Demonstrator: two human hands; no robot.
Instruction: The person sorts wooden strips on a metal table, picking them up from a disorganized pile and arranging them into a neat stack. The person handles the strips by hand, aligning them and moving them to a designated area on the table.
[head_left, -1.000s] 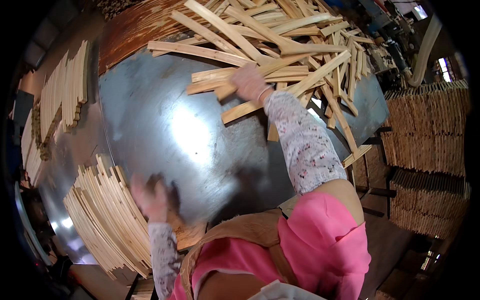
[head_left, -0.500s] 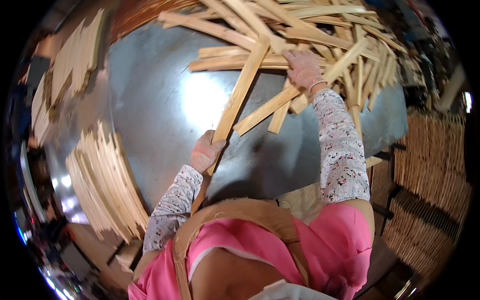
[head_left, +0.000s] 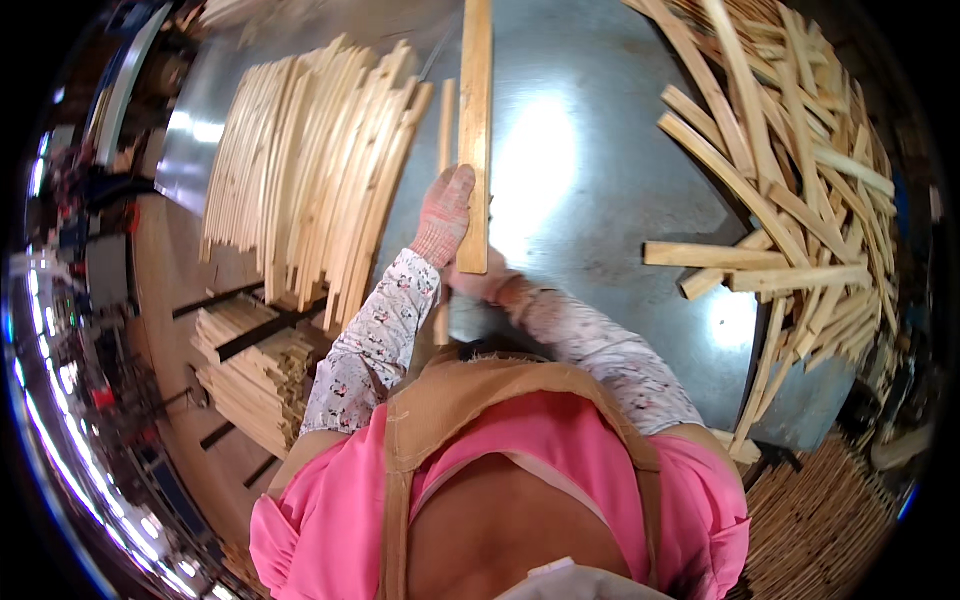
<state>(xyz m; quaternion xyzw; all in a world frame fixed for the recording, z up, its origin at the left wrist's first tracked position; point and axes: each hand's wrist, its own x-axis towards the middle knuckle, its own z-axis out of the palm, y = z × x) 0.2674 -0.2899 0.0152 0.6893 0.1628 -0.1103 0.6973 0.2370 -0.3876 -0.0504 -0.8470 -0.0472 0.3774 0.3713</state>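
Gripping wood strip point(head_left: 477, 110) at 12 o'clock, L hand point(head_left: 445, 215) was closed on its L edge, nr lower end. R hand point(head_left: 492, 283) was at dial ctr, partly hidden by strip's end; couldn't tell how far its fingers closed. Thin strip point(head_left: 446, 120) ran behind L hand. Row of strips point(head_left: 325, 170) lay at 10 o'clock, loose pile point(head_left: 800, 185) btwn 2 & 3, on metal table point(head_left: 620, 170).

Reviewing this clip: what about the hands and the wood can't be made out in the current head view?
All in the head view:
1. Right hand: fingers mostly hidden behind the wooden strip, and blurred.
2. Wooden strip: far end cut off by the top edge.
3. Thin strip: middle covered by the left hand; whether it is gripped is unclear.
4. Loose pile: lower pieces buried under upper ones.
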